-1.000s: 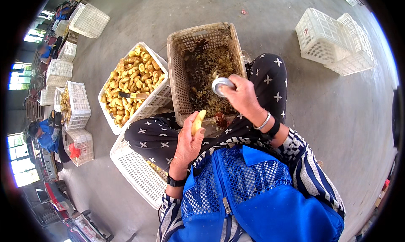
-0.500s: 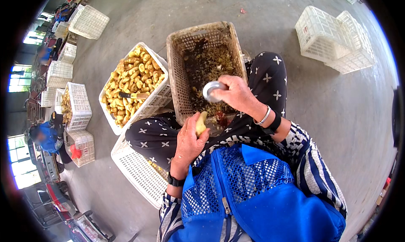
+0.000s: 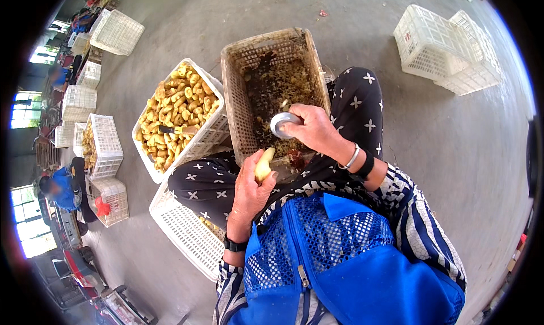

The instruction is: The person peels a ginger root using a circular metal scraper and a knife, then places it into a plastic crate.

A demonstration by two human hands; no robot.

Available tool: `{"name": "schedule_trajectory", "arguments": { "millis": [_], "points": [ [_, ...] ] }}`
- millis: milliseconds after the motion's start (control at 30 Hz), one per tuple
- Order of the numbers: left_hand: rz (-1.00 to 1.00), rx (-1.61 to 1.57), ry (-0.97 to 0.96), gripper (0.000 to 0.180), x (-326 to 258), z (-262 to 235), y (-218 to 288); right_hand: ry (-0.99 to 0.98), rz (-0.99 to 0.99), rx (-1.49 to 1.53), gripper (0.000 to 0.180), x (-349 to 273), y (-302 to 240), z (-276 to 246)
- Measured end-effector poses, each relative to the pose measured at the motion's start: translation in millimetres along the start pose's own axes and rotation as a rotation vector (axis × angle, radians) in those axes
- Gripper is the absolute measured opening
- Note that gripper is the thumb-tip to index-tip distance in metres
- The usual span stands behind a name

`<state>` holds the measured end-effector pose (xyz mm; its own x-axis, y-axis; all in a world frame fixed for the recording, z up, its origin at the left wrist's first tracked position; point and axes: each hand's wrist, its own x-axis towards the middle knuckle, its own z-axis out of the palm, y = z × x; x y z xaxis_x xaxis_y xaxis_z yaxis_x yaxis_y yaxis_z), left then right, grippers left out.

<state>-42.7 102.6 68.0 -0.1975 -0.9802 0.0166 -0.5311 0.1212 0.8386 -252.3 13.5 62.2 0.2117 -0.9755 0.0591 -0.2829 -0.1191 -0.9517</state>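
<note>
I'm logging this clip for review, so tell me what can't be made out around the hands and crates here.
All in the head view:
- Right hand: its fingers cover most of the round metal tool, so its working edge is hidden.
- Left hand: the grip hides the lower part of the yellow piece.
- Brown crate: the dark scraps inside are too small to identify.
- White crate under the knee: the leg hides its contents.
- Far-left crates: blurred and bent by the rim.

Basket (image 3: 238, 98): ahead of the knees, scraps inside.
Filled crate (image 3: 211, 133): just left of the basket, knife (image 3: 177, 129) on top.
Stacked crates (image 3: 442, 47): far right.
</note>
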Motion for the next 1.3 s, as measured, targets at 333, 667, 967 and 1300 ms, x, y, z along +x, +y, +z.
{"name": "schedule_trajectory", "arguments": {
  "millis": [333,667,967,1300],
  "points": [
    [-0.418,-0.950,0.002,0.044,1.6,-2.6,3.7,0.154,-0.014,-0.081,0.021,2.1,12.4,4.2],
    [-0.512,-0.904,0.064,0.044,5.4,2.6,8.6,0.129,-0.006,0.036,0.021,4.8,12.6,11.1],
    [-0.524,-0.775,0.104,0.041,1.8,3.2,15.5,0.083,-0.059,-0.036,0.022,7.5,10.6,7.0],
    [-0.646,-1.132,0.180,0.042,12.9,4.0,-4.1,-0.039,-0.205,0.004,0.021,-1.8,-3.9,15.6]
  ]
}}
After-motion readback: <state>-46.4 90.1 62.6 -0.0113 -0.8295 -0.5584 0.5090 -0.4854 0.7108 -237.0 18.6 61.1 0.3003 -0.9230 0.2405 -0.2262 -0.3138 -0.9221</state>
